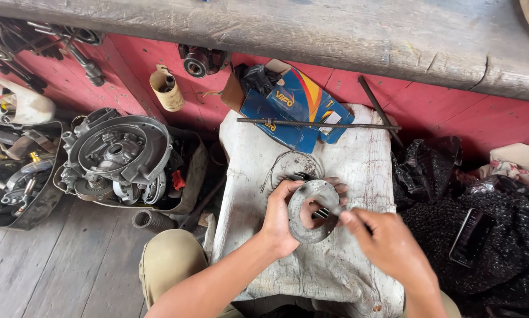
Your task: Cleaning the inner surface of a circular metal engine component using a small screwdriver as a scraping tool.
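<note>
Soft even daylight, faint shadows, sharp focus, slight wide-angle edge distortion

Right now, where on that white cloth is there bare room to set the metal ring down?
White cloth: bare on its right half, between the thin rod and the right hand, and at lower left beside the left hand. Crowded: the blue boxes on top and the wire loop mid-cloth.

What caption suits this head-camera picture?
Left hand holds a grey metal ring over a white cloth; right hand touches its rim.
</note>
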